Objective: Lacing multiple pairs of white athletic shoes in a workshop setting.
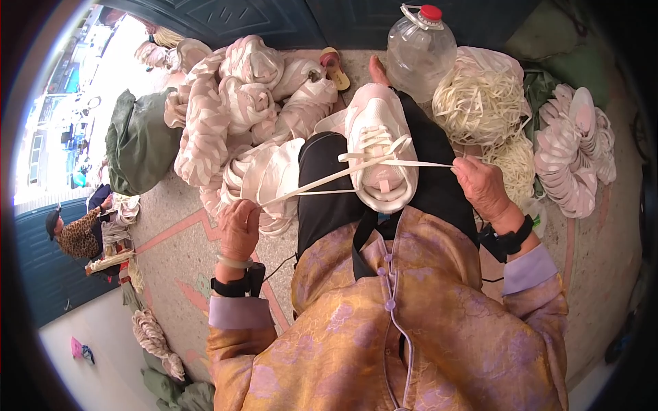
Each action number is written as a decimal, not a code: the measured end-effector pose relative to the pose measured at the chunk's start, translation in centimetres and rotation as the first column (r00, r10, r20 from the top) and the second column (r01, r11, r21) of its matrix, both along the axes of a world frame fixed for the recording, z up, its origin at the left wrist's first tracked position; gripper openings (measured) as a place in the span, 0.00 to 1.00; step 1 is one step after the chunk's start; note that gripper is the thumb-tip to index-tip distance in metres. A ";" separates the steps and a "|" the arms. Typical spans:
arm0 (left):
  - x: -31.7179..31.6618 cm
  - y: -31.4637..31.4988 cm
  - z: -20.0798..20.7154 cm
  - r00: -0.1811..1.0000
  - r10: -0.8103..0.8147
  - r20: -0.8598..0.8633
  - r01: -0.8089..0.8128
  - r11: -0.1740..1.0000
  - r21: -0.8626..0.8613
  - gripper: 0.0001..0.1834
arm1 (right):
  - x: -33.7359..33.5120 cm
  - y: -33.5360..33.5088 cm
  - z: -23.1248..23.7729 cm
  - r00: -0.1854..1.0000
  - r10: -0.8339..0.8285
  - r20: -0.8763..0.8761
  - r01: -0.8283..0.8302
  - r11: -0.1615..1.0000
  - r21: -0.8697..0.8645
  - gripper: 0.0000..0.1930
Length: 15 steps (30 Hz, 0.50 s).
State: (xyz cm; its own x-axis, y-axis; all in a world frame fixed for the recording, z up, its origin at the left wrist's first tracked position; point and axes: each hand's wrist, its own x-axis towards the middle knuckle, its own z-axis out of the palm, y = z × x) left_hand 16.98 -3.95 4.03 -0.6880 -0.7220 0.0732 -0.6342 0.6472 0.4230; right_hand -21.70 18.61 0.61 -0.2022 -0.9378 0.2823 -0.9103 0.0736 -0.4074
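Left hand point(238, 226): pinching one end of a long, flat, cream lace point(322, 183) in narrowed fingers; best drawn outward without twisting the band.
Sneaker: white-and-pale-pink shoe point(358, 140) resting on the black-trousered lap point(319, 161), toe pointing away, heel toward the body; probably worth steadying between the thighs under tension.
Lace crossing: lying over the upper near the tongue; impossible to tell whether knotted; likely to need flat strands and even lengths.
Right hand point(483, 188): holding the other end between thumb and fingers, taut and nearly level; best matched to the left in pull.
Floor: speckled stone point(185, 253) with pink stripes.
Room, left: co-worker in leopard-print clothing point(81, 238), dark green cloth sack point(137, 140), large heap of pink-and-white shoe pieces point(250, 103).
Room, far side: dark blue panelled door point(253, 20).
Room, right: clear plastic jug with red cap point(418, 61), tangled mass of cream laces point(476, 106), looped pink-and-white bundle point(569, 151).
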 end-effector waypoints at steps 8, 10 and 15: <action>1.0 0.6 -1.9 0.998 0.035 0.045 -0.035 0.999 -0.018 0.01 | -0.6 0.6 -0.5 0.999 -0.032 0.015 0.031 0.999 0.038 0.02; 1.2 0.5 -2.2 0.998 0.028 0.053 -0.026 0.999 -0.029 0.02 | -0.7 0.8 -0.6 0.999 -0.038 0.018 0.037 0.998 0.045 0.02; 1.7 0.7 -1.7 0.974 0.038 -0.224 -0.077 0.983 -0.165 0.07 | -2.0 1.7 -0.3 0.999 -0.040 0.018 0.039 0.998 0.047 0.01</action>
